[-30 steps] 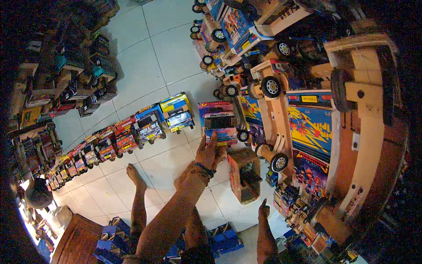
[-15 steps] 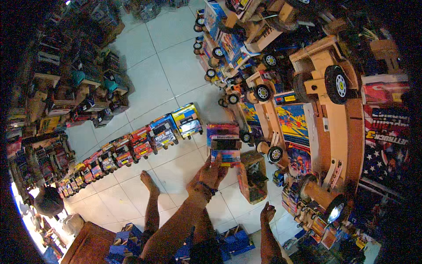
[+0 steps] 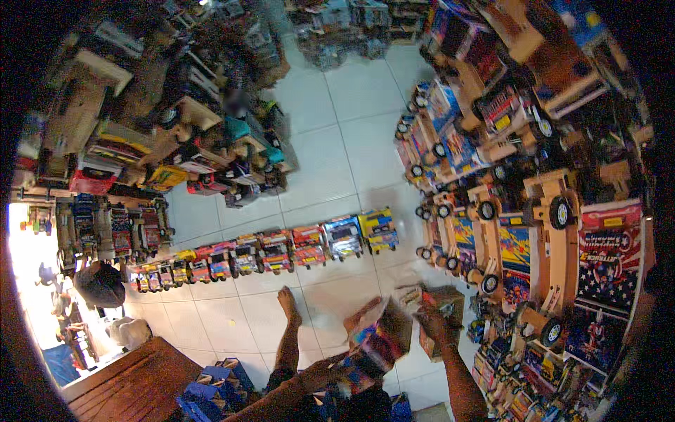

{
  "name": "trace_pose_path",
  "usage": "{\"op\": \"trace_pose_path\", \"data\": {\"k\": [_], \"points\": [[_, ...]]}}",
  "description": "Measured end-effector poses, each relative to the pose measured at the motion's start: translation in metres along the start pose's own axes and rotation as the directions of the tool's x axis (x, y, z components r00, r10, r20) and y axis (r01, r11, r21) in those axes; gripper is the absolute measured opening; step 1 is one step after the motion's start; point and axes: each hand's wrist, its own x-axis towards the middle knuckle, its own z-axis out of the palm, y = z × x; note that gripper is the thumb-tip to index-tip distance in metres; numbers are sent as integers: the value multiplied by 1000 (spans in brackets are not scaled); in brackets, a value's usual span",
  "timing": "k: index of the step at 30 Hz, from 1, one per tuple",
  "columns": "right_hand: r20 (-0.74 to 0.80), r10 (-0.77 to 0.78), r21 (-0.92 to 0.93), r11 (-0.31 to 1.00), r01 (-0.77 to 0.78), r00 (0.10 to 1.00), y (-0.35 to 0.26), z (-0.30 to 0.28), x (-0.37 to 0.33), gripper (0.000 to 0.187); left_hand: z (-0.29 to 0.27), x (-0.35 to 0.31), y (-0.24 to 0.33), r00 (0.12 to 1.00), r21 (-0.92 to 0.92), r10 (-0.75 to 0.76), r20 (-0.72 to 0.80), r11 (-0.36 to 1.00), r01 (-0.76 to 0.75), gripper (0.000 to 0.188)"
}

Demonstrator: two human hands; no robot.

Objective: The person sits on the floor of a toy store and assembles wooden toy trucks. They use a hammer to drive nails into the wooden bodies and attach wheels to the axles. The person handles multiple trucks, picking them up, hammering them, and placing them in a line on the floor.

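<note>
The left hand [image 3: 323, 371], low in the near middle of the scene, has its fingers closed around the near left end of a toy truck [image 3: 377, 344], which is held tilted, its multicoloured printed side showing and its far end raised toward the right; motion blur hides the finer detail of its shape. The right hand [image 3: 439, 325] is just to the right of the truck, over an open brown box [image 3: 453, 302] on the tiled floor [image 3: 337, 295]; its fingers are blurred and I cannot tell whether they are spread or pinching something, nor whether they touch the box. Beyond both hands a long row of small toy trucks [image 3: 275, 254] crosses the floor from left to right, standing side by side, with a blue-and-yellow one at the right end. A bare foot [image 3: 287, 304] rests between that row and the left forearm. On the right stand larger wooden trucks [image 3: 559, 243] with pale frames, black wheels and bright printed panels, packed close together. More wooden vehicles [image 3: 183, 176] crowd the far left. Near left are a brown wooden surface [image 3: 130, 380], some blue boxes [image 3: 211, 394] and a dark rounded object [image 3: 100, 284]
</note>
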Motion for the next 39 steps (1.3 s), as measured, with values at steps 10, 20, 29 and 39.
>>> {"op": "trace_pose_path", "data": {"k": [10,20,29,39], "points": [[858,148,-409,775,481,492,-122,223,43,43,-128,-211,-38,999,198,-37,33,980,29,62],[844,379,-535,555,637,379,-254,366,43,46,-357,-373,-174,957,-170,142,-252,967,-188,64],[873,261,-487,429,761,412,-462,562,30,50,-380,-373,-327,576,-553,1,-817,278,-785,63],[889,29,-441,326,837,457,-568,669,37,43,-370,-308,-237,449,-308,106,-887,589,-747,99]]}}
